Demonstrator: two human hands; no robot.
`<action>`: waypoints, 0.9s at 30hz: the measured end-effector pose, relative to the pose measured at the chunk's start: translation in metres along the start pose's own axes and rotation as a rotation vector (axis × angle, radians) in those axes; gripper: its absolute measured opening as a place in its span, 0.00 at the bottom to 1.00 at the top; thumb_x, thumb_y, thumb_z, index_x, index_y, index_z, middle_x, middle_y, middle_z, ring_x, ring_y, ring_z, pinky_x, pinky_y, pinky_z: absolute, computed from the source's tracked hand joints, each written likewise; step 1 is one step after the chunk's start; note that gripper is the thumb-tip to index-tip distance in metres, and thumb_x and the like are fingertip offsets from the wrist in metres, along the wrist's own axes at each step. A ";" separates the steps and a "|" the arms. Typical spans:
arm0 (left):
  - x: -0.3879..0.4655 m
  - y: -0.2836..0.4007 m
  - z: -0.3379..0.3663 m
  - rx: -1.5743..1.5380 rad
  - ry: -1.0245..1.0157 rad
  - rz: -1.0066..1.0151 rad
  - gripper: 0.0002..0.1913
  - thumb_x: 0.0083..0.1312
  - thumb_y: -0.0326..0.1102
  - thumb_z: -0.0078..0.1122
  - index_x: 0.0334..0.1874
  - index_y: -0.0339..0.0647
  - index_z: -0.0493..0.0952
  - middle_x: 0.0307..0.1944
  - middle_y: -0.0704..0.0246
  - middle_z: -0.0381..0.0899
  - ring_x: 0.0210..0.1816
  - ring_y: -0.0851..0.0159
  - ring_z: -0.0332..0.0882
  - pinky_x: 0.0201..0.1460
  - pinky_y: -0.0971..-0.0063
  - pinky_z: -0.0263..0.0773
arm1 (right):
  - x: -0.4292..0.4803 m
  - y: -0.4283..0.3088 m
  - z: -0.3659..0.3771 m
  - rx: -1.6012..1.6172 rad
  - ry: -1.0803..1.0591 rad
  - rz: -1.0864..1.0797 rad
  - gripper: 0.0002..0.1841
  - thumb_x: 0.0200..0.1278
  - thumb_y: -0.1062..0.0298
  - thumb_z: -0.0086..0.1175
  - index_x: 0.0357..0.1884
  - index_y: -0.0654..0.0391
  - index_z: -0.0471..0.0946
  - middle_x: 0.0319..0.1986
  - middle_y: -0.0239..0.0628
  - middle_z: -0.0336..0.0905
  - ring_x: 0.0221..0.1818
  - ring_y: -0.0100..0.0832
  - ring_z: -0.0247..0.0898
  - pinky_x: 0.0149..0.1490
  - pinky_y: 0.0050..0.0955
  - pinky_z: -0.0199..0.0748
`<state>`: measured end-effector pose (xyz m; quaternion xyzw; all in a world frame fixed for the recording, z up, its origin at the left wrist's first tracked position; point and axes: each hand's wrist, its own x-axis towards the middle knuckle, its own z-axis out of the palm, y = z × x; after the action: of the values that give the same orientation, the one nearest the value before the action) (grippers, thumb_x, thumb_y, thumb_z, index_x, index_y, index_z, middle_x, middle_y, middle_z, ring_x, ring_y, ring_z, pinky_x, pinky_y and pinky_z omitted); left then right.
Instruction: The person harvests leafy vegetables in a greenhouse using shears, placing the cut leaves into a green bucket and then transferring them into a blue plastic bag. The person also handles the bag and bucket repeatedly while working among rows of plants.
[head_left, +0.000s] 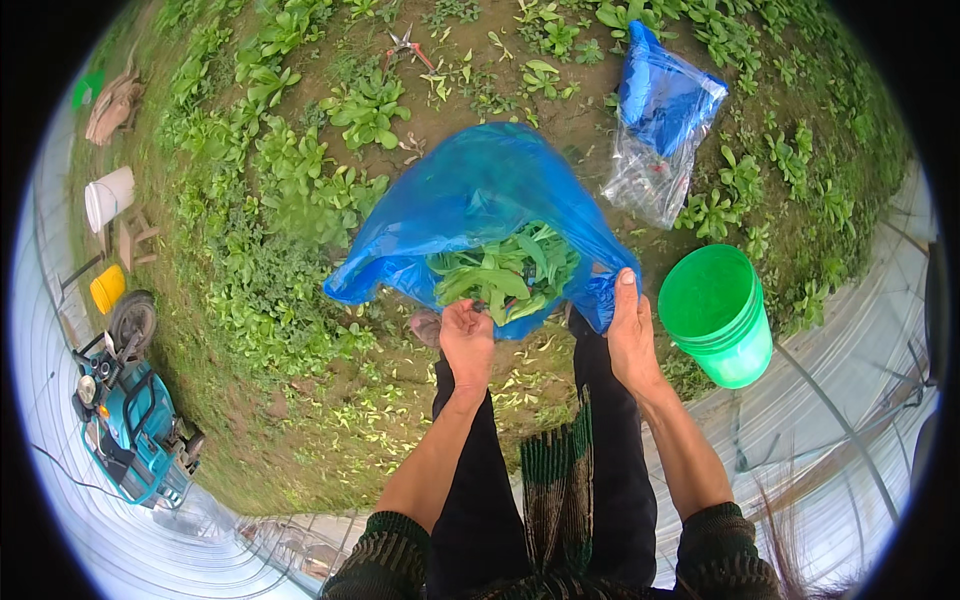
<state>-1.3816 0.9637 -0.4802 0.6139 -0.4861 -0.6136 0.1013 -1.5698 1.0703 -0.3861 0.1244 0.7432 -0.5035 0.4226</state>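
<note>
A blue plastic bag (487, 172) lies spread before me, its mouth facing me, with leafy greens (510, 270) inside. My right hand (634, 337) grips the gathered right edge of the bag, thumb on top. At the near side of the mouth, my left hand (466, 345) has its fingers curled against the lower leaves. A small dark thing shows at those fingertips; what it is, and whether the fingers hold it or a leaf, is unclear. Part of the greens is hidden under the bag's film.
A green bucket (712, 315) stands to my right. Beyond it lies clear plastic packaging with blue bags (667, 112). Red-handled pruning shears (407, 52) rest on the soil ahead. Leafy plants (292, 180) grow at left; farther off are a teal motor tricycle (131, 420) and a white bucket (109, 199).
</note>
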 end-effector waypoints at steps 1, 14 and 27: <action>-0.012 0.011 0.000 -0.035 0.024 -0.034 0.19 0.65 0.21 0.61 0.58 0.26 0.71 0.29 0.75 0.72 0.32 0.80 0.69 0.39 0.86 0.67 | -0.001 -0.001 0.002 0.042 -0.010 -0.019 0.30 0.77 0.36 0.36 0.27 0.53 0.65 0.23 0.20 0.59 0.28 0.18 0.50 0.31 0.26 0.51; -0.095 0.073 -0.089 -0.361 0.161 -0.368 0.10 0.65 0.22 0.60 0.47 0.32 0.75 0.35 0.70 0.80 0.31 0.74 0.79 0.35 0.82 0.72 | -0.006 0.023 0.016 -0.382 -0.014 -0.061 0.32 0.78 0.39 0.40 0.25 0.59 0.65 0.21 0.27 0.60 0.26 0.22 0.53 0.31 0.31 0.56; -0.228 0.185 -0.362 -0.597 0.668 0.059 0.10 0.63 0.21 0.57 0.46 0.30 0.74 0.38 0.61 0.83 0.36 0.68 0.82 0.38 0.75 0.78 | 0.031 0.024 0.094 -0.690 0.083 -0.235 0.28 0.78 0.50 0.43 0.58 0.72 0.70 0.46 0.52 0.80 0.43 0.46 0.79 0.46 0.38 0.75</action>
<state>-1.1095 0.8637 -0.1157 0.7080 -0.2458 -0.4919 0.4430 -1.5276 0.9937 -0.4376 -0.0913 0.8951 -0.2626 0.3484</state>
